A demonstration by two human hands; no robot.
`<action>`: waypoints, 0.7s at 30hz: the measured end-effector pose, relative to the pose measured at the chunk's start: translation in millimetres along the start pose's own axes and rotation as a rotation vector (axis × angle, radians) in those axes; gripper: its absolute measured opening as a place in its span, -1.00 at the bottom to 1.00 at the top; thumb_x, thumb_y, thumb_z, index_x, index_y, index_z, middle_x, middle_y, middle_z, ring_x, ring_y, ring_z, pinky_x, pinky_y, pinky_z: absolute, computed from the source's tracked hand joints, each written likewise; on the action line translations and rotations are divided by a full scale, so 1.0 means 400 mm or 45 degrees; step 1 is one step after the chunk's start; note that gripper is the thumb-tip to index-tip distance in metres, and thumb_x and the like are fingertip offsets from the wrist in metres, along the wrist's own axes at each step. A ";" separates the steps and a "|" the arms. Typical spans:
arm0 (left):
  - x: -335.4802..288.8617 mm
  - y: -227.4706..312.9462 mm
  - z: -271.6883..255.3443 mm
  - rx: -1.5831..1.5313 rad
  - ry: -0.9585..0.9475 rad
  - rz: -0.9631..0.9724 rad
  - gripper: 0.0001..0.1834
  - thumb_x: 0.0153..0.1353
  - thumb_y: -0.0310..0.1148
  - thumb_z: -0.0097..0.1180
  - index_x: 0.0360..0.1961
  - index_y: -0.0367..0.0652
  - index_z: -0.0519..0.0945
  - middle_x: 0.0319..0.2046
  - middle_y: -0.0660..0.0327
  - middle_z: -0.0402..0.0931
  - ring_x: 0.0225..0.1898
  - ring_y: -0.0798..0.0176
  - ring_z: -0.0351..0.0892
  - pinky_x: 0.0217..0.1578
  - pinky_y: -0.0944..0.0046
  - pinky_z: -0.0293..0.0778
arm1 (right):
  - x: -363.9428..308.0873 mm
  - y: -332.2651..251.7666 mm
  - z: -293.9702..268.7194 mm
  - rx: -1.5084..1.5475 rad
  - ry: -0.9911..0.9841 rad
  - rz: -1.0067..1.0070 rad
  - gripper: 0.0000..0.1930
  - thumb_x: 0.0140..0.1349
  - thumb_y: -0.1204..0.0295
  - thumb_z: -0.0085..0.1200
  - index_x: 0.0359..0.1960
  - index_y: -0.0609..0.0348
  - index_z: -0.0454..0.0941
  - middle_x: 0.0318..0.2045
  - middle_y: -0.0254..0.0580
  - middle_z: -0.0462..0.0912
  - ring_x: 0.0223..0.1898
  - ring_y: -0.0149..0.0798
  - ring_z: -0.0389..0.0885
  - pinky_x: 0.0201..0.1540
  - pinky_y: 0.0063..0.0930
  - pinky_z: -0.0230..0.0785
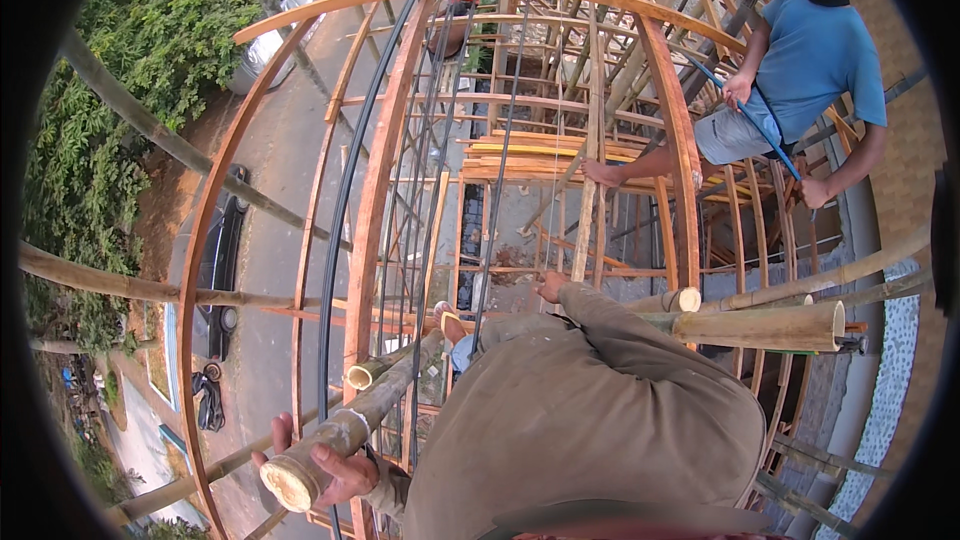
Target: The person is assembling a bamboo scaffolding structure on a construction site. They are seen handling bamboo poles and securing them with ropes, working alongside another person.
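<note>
At the lower left, my left hand (342, 472) wraps round the cut end of a thick bamboo pole (362, 422); the thumb and fingers show on either side of it. The pole slants up and right from my hand. Farther off, near the middle, my right hand (550, 287) is small in view at the end of a brown sleeve. Its fingers look curled, beside the lower end of a thin wooden batten (590, 210). What lies within them, if anything, is too small to make out. Another bamboo pole (366, 374) ends just past my left hand's pole.
Reddish wooden beams (378, 210) and black rods (345, 190) run lengthwise over a drop to the road (275, 270). Cut bamboo ends (815, 326) lie at my right. A co-worker in a blue shirt (822, 55) holds a long blue item (768, 130). A dark car (222, 260) stands below.
</note>
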State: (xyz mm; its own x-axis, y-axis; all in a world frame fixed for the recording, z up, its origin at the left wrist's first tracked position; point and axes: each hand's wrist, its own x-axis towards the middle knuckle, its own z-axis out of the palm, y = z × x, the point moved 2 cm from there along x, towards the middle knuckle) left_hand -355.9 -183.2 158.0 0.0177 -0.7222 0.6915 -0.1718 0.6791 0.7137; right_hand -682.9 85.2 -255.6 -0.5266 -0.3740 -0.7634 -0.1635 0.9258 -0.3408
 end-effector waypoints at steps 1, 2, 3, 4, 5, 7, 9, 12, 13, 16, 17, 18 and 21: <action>0.000 0.000 0.000 0.007 0.001 -0.016 -0.13 0.18 -0.28 0.19 0.33 -0.58 0.01 -0.04 -0.31 0.48 0.03 -0.23 0.54 0.07 -0.13 0.47 | 0.000 0.000 0.000 -0.003 -0.002 -0.008 -0.45 0.26 0.13 0.09 0.19 0.24 0.45 0.19 0.16 0.45 0.24 0.15 0.40 0.30 -0.12 0.25; 0.000 0.001 0.000 0.006 -0.001 0.000 -0.13 0.18 -0.28 0.19 0.33 -0.58 0.01 -0.04 -0.30 0.48 0.02 -0.22 0.54 0.07 -0.13 0.47 | -0.001 0.001 0.000 -0.007 0.005 0.001 -0.45 0.26 0.14 0.09 0.19 0.24 0.45 0.18 0.16 0.46 0.24 0.15 0.40 0.30 -0.13 0.25; 0.000 0.001 0.000 0.006 -0.002 0.004 -0.13 0.18 -0.28 0.19 0.33 -0.58 0.01 -0.04 -0.30 0.48 0.02 -0.22 0.54 0.06 -0.13 0.48 | -0.002 0.002 0.000 -0.017 0.003 0.015 -0.45 0.26 0.14 0.09 0.19 0.24 0.45 0.18 0.16 0.46 0.23 0.14 0.40 0.30 -0.14 0.25; 0.000 0.000 0.000 0.004 -0.001 -0.008 -0.13 0.18 -0.29 0.19 0.33 -0.58 0.00 -0.04 -0.30 0.48 0.02 -0.22 0.54 0.06 -0.13 0.48 | -0.003 0.002 0.000 -0.005 0.005 -0.001 -0.45 0.26 0.14 0.09 0.19 0.24 0.45 0.18 0.16 0.46 0.23 0.14 0.41 0.30 -0.14 0.26; 0.000 -0.001 0.000 -0.001 -0.005 0.002 -0.13 0.18 -0.28 0.19 0.32 -0.58 0.01 -0.04 -0.29 0.48 0.01 -0.21 0.54 0.06 -0.13 0.48 | -0.004 0.001 -0.001 0.000 -0.003 -0.012 -0.45 0.26 0.14 0.09 0.19 0.23 0.44 0.17 0.16 0.47 0.23 0.14 0.41 0.30 -0.15 0.26; 0.000 -0.003 0.000 -0.004 -0.010 -0.009 -0.13 0.19 -0.28 0.19 0.32 -0.58 0.01 -0.04 -0.28 0.48 0.01 -0.21 0.54 0.06 -0.13 0.49 | -0.005 0.000 -0.001 0.003 -0.012 -0.014 -0.45 0.26 0.15 0.09 0.20 0.23 0.44 0.17 0.16 0.47 0.23 0.13 0.42 0.29 -0.15 0.26; 0.000 -0.002 0.000 -0.015 -0.002 0.000 -0.13 0.19 -0.28 0.20 0.32 -0.58 0.03 -0.04 -0.27 0.49 0.01 -0.20 0.55 0.05 -0.13 0.49 | -0.006 0.000 -0.002 -0.025 -0.015 0.009 -0.45 0.27 0.16 0.09 0.21 0.23 0.43 0.17 0.16 0.47 0.23 0.12 0.42 0.29 -0.14 0.26; -0.001 0.001 0.002 -0.021 0.018 -0.010 -0.14 0.19 -0.27 0.21 0.32 -0.57 0.05 -0.04 -0.26 0.49 0.00 -0.19 0.55 0.04 -0.13 0.49 | -0.007 -0.001 -0.002 -0.008 -0.040 0.030 -0.45 0.28 0.17 0.09 0.22 0.23 0.41 0.18 0.16 0.46 0.23 0.13 0.41 0.30 -0.12 0.26; -0.001 0.002 0.004 -0.024 0.027 -0.026 -0.14 0.18 -0.27 0.22 0.32 -0.57 0.06 -0.04 -0.25 0.50 0.00 -0.19 0.55 0.04 -0.13 0.49 | -0.007 -0.001 -0.002 0.004 -0.040 0.047 -0.45 0.28 0.18 0.09 0.22 0.23 0.41 0.19 0.16 0.46 0.24 0.13 0.41 0.31 -0.11 0.25; -0.002 0.005 0.007 -0.021 0.041 -0.020 -0.15 0.17 -0.27 0.23 0.32 -0.54 0.08 -0.05 -0.24 0.51 -0.02 -0.19 0.55 0.03 -0.12 0.50 | -0.009 -0.001 0.000 0.024 -0.033 0.070 -0.46 0.29 0.19 0.08 0.23 0.24 0.40 0.20 0.18 0.45 0.25 0.14 0.40 0.32 -0.09 0.24; -0.001 0.006 0.008 -0.027 0.042 -0.005 -0.15 0.17 -0.27 0.23 0.32 -0.54 0.09 -0.05 -0.24 0.51 -0.02 -0.18 0.55 0.03 -0.12 0.50 | -0.009 -0.002 0.001 0.021 -0.025 0.058 -0.46 0.29 0.20 0.08 0.23 0.24 0.40 0.20 0.18 0.44 0.25 0.15 0.39 0.32 -0.08 0.23; -0.001 0.005 0.009 -0.030 0.047 -0.004 -0.15 0.17 -0.27 0.23 0.32 -0.53 0.09 -0.05 -0.24 0.51 -0.01 -0.18 0.55 0.03 -0.12 0.50 | -0.009 -0.002 0.002 0.013 -0.025 0.060 -0.47 0.30 0.20 0.08 0.23 0.24 0.40 0.20 0.19 0.43 0.26 0.16 0.38 0.32 -0.08 0.23; 0.000 0.003 0.007 -0.027 0.040 -0.003 -0.16 0.17 -0.27 0.24 0.32 -0.52 0.10 -0.05 -0.24 0.51 0.00 -0.18 0.54 0.03 -0.12 0.49 | -0.009 0.001 0.004 0.066 -0.017 0.071 -0.47 0.29 0.20 0.09 0.22 0.24 0.42 0.21 0.19 0.43 0.26 0.18 0.38 0.32 -0.07 0.23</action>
State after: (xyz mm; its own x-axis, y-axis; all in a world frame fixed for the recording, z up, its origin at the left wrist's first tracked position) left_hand -358.9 -182.6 158.7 0.0492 -0.7193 0.6930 -0.1509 0.6805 0.7170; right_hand -679.7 86.9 -253.9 -0.5223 -0.3233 -0.7891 -0.0905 0.9412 -0.3257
